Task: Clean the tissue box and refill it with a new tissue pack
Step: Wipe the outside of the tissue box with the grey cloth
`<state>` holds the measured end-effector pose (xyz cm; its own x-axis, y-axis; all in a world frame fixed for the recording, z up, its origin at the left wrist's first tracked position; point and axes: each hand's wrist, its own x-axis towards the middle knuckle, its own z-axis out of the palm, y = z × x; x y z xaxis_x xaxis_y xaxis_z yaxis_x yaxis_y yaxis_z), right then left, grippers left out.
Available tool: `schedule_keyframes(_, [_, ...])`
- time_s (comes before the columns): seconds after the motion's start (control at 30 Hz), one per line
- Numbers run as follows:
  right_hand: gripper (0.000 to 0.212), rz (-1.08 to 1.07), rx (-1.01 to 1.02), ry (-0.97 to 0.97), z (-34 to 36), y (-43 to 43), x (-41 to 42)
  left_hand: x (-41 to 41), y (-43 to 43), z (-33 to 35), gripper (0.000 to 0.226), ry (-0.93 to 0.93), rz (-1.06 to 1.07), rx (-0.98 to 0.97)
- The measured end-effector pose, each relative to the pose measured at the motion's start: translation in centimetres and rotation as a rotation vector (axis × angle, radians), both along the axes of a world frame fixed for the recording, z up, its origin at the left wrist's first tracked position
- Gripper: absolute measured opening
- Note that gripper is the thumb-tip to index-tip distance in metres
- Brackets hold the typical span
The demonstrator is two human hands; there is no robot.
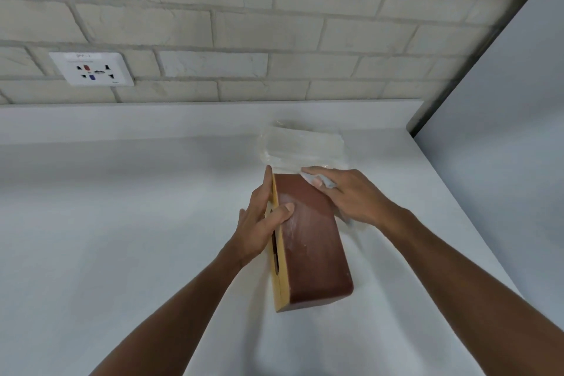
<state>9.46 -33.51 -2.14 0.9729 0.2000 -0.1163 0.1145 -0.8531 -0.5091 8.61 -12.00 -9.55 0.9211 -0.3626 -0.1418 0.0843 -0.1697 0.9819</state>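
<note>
A brown tissue box (311,247) with a pale wooden slotted lid stands on its side on the white counter (122,223), lid facing left. My left hand (262,223) grips its upper edge, thumb on the brown face and fingers on the lid. My right hand (351,195) holds a small grey-white cloth (325,181) against the box's far top corner. Just behind the box lies a clear-wrapped tissue pack (302,146), partly hidden by my right hand.
A white brick wall (244,24) rises behind the counter, with a white socket plate (91,69) at the left. A grey panel (503,131) stands at the right, and the counter's right edge runs diagonally below it.
</note>
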Motion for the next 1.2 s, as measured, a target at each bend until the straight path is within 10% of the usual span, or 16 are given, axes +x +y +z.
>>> schedule_keyframes(1.2, [0.046,0.048,-0.276,-0.090,-1.2,-0.9,-7.0,-0.1,0.0,0.2,0.092,0.012,-0.061,-0.059])
